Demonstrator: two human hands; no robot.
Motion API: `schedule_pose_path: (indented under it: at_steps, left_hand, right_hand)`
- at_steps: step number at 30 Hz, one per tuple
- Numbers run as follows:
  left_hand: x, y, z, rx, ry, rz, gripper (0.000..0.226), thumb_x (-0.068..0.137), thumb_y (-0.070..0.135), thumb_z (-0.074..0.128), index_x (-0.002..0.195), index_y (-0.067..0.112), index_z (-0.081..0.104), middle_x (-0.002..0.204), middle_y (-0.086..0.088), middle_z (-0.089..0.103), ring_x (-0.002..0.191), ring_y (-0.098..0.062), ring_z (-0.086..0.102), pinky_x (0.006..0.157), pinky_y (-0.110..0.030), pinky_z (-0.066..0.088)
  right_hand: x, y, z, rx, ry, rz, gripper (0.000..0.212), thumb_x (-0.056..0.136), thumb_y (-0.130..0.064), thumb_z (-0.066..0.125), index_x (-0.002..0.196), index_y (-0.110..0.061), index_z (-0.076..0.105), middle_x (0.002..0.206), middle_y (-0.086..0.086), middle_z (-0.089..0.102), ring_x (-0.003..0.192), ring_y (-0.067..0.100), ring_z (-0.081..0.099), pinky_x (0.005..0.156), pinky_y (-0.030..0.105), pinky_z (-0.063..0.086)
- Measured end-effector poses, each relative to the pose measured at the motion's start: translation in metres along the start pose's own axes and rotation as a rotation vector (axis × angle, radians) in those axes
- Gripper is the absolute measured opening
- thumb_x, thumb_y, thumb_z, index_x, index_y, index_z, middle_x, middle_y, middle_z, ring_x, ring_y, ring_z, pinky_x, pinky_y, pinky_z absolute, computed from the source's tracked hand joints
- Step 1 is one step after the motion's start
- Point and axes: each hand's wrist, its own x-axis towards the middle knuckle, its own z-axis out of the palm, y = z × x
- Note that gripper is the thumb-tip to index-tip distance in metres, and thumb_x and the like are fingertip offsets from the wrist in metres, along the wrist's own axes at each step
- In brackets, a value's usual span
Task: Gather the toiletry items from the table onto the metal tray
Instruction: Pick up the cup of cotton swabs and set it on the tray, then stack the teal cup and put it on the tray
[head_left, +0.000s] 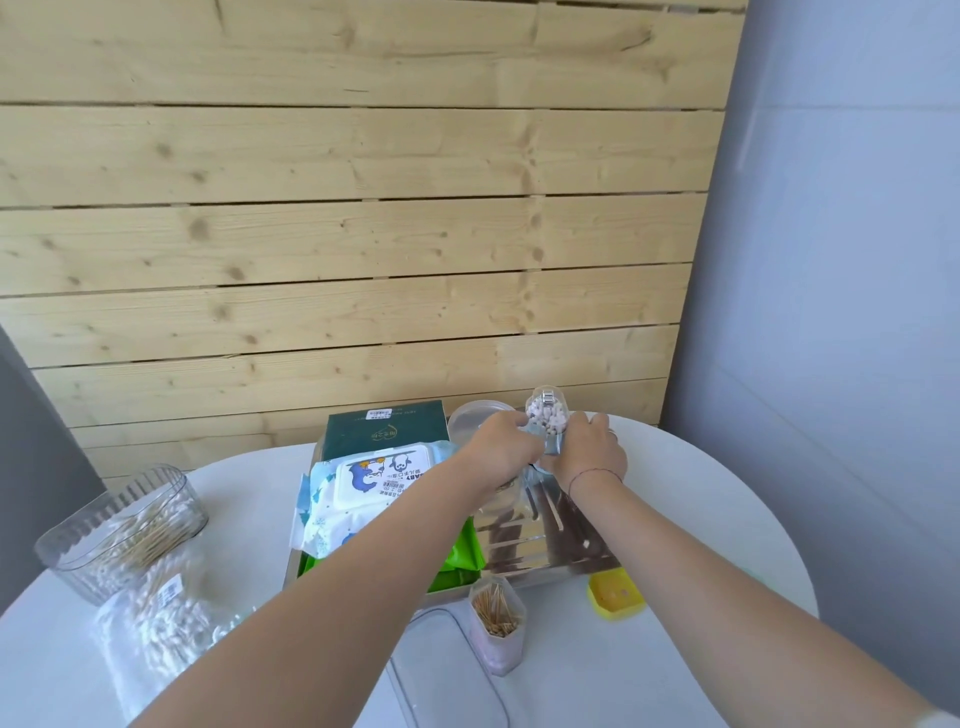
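The metal tray (540, 540) lies at the middle of the round white table (701, 493). On it rest a wet-wipes pack (363, 493), a green packet (457, 561) and a dark green box (384, 428). Over the tray's far right corner, my left hand (498, 447) and my right hand (589, 449) both grip a clear jar of small pinkish-white pieces (546, 415), tilted toward me. A round clear lid (470, 423) sits just behind my left hand.
A ribbed clear box of cotton swabs (124, 530) and a bagged pack of swabs (156, 623) lie at the left. A toothpick holder (496, 629), a yellow dish (615, 592) and a clear flat lid (447, 670) sit near the front. A wooden plank wall stands behind.
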Motion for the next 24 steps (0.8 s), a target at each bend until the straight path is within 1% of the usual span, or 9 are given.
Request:
schedule_pose_path:
  at_steps: [3, 5, 7, 8, 9, 12, 15, 20, 24]
  left_hand:
    - [-0.010, -0.003, -0.008, 0.012, 0.010, 0.009, 0.055, 0.086, 0.004, 0.047, 0.140, 0.005, 0.039, 0.076, 0.002, 0.051, 0.059, -0.008, 0.039, 0.052, -0.019, 0.030]
    - [-0.023, -0.004, -0.014, -0.011, 0.002, 0.028, 0.051, 0.087, 0.007, 0.046, 0.137, 0.011, 0.045, 0.100, -0.008, 0.062, 0.072, -0.014, 0.045, 0.055, -0.018, 0.032]
    - [-0.037, -0.005, -0.019, -0.056, -0.007, 0.082, 0.034, 0.088, 0.006, 0.046, 0.117, 0.019, 0.056, 0.103, -0.006, 0.053, 0.082, -0.018, 0.042, 0.057, -0.016, 0.029]
    - [-0.045, -0.008, -0.022, -0.077, -0.017, 0.119, 0.024, 0.088, 0.003, 0.046, 0.101, 0.022, 0.051, 0.098, -0.003, 0.046, 0.081, -0.017, 0.038, 0.056, -0.017, 0.025]
    - [-0.055, -0.010, -0.023, -0.097, -0.022, 0.156, 0.025, 0.088, 0.001, 0.046, 0.097, 0.025, 0.048, 0.094, -0.002, 0.044, 0.079, -0.017, 0.037, 0.056, -0.017, 0.023]
    - [-0.077, -0.026, -0.026, -0.101, 0.027, 0.224, 0.034, 0.087, 0.001, 0.048, 0.107, 0.027, 0.059, 0.096, 0.009, 0.060, 0.088, -0.010, 0.055, 0.067, -0.012, 0.037]
    - [-0.097, -0.043, -0.016, -0.098, 0.079, 0.249, 0.041, 0.086, -0.002, 0.049, 0.120, 0.018, 0.059, 0.107, 0.006, 0.060, 0.105, -0.010, 0.055, 0.081, -0.018, 0.044]
    - [-0.129, -0.066, -0.002, -0.120, 0.119, 0.279, 0.050, 0.082, -0.007, 0.050, 0.127, 0.016, 0.053, 0.121, 0.004, 0.058, 0.116, -0.011, 0.052, 0.103, -0.028, 0.042]
    - [-0.148, -0.081, -0.001, -0.156, 0.166, 0.268, 0.054, 0.080, -0.003, 0.061, 0.130, 0.014, 0.049, 0.126, 0.002, 0.055, 0.119, -0.012, 0.050, 0.104, -0.026, 0.038]
  right_hand:
    - [-0.003, 0.005, -0.007, 0.080, -0.074, -0.014, 0.068, 0.069, -0.046, 0.074, 0.122, -0.016, 0.044, 0.125, 0.010, 0.043, 0.114, 0.030, 0.052, 0.086, 0.037, 0.045]
    - [-0.012, 0.014, -0.022, 0.168, -0.127, -0.071, 0.068, 0.068, -0.044, 0.075, 0.122, -0.016, 0.044, 0.127, 0.010, 0.043, 0.114, 0.029, 0.051, 0.089, 0.038, 0.045]
    - [-0.023, 0.030, -0.046, 0.247, -0.187, -0.128, 0.065, 0.069, -0.041, 0.075, 0.121, -0.015, 0.047, 0.127, 0.010, 0.045, 0.115, 0.027, 0.051, 0.092, 0.037, 0.044]
    - [-0.031, 0.042, -0.061, 0.264, -0.226, -0.153, 0.063, 0.070, -0.039, 0.076, 0.121, -0.015, 0.048, 0.127, 0.010, 0.047, 0.114, 0.025, 0.051, 0.093, 0.036, 0.044]
    - [-0.041, 0.056, -0.076, 0.257, -0.278, -0.170, 0.060, 0.072, -0.037, 0.076, 0.121, -0.016, 0.050, 0.126, 0.010, 0.048, 0.113, 0.023, 0.051, 0.093, 0.035, 0.044]
    - [-0.062, 0.096, -0.103, 0.118, -0.464, -0.179, 0.060, 0.073, -0.039, 0.074, 0.125, -0.023, 0.048, 0.131, 0.004, 0.047, 0.120, 0.018, 0.048, 0.099, 0.034, 0.043]
    - [-0.082, 0.122, -0.104, -0.023, -0.586, -0.152, 0.076, 0.072, -0.041, 0.074, 0.136, -0.028, 0.036, 0.142, 0.001, 0.036, 0.131, 0.020, 0.039, 0.105, 0.035, 0.038]
    - [-0.108, 0.138, -0.092, -0.173, -0.601, -0.153, 0.097, 0.067, -0.040, 0.077, 0.145, -0.031, 0.019, 0.146, 0.001, 0.028, 0.136, 0.023, 0.029, 0.105, 0.040, 0.038]
    - [-0.122, 0.142, -0.081, -0.275, -0.553, -0.160, 0.084, 0.073, -0.029, 0.073, 0.143, -0.029, 0.026, 0.140, 0.004, 0.033, 0.130, 0.027, 0.035, 0.100, 0.038, 0.042]
